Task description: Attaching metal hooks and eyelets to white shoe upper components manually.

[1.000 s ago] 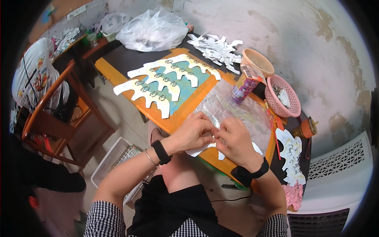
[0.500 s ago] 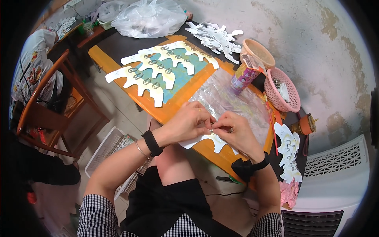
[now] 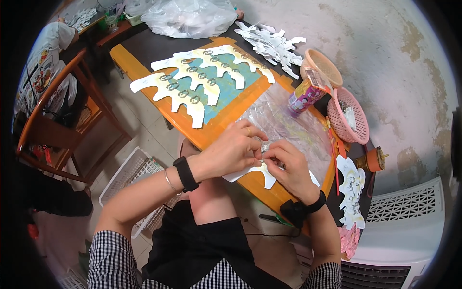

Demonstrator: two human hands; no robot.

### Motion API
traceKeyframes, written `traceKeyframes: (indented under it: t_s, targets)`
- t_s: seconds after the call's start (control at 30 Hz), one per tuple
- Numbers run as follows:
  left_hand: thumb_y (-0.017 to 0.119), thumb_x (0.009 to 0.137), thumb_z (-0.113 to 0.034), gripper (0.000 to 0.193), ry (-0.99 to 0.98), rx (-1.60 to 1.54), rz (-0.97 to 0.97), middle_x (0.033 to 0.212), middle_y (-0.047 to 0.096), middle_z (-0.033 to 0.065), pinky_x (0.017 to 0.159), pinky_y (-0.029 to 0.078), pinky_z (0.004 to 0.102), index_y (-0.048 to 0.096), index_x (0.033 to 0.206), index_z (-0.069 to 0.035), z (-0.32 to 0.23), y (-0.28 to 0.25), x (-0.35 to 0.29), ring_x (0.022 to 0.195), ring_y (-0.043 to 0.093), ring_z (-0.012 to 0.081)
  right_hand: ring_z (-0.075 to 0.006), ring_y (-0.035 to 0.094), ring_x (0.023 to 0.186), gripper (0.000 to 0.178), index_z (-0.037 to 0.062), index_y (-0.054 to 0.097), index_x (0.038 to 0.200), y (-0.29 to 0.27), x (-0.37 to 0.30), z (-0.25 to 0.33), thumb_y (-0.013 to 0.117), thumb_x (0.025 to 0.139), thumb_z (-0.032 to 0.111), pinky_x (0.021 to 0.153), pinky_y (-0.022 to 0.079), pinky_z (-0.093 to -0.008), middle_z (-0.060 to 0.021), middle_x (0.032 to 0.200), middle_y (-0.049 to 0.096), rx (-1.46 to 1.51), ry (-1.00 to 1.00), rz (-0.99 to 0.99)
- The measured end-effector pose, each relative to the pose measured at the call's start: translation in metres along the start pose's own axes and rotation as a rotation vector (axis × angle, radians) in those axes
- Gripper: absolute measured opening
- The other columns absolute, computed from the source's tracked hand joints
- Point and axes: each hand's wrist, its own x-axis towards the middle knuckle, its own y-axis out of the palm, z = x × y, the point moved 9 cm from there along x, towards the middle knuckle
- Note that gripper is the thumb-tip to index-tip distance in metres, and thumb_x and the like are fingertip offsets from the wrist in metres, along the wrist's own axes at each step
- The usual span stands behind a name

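My left hand point(image 3: 238, 147) and my right hand point(image 3: 289, 168) meet over the table's front edge, fingertips almost touching. Both are closed in a pinch. Something small and shiny lies between the fingertips, too hidden to name. Under them lies a white scalloped cutout point(image 3: 268, 179) with a yellowish tint, partly covered by my fingers. Further back on the left, several similar scalloped cutouts point(image 3: 195, 111) lie in rows, with small metal rings point(image 3: 195, 99) on them.
The orange-edged board point(image 3: 226, 118) carries a clear plastic sheet point(image 3: 308, 130). Behind stand a purple can point(image 3: 304, 98), a peach basket point(image 3: 332, 62) and a pink basket point(image 3: 363, 127). A jar point(image 3: 373, 160) and more cutouts point(image 3: 351, 185) lie right. A white crate point(image 3: 113, 185) stands below left.
The view has shifted slightly. Both hands stay close together over the cutout, with the left fingers a little more raised and the right hand turned slightly.
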Motion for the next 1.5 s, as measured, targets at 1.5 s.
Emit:
traceKeyframes:
  t_s: [1.5]
  targets:
    - [0.081, 0.084, -0.015, 0.008, 0.006, -0.191, 0.132, 0.099, 0.076, -0.0011, 0.096, 0.051, 0.0376, 0.08, 0.091, -0.013, 0.009, 0.002, 0.002, 0.105, 0.065, 0.0226, -0.0205, 0.062, 0.088, 0.021, 0.0062, 0.075, 0.095, -0.012, -0.004, -0.004, 0.077, 0.077, -0.004, 0.074, 0.054, -0.0315, -0.0082, 0.105, 0.057, -0.017, -0.148, -0.037]
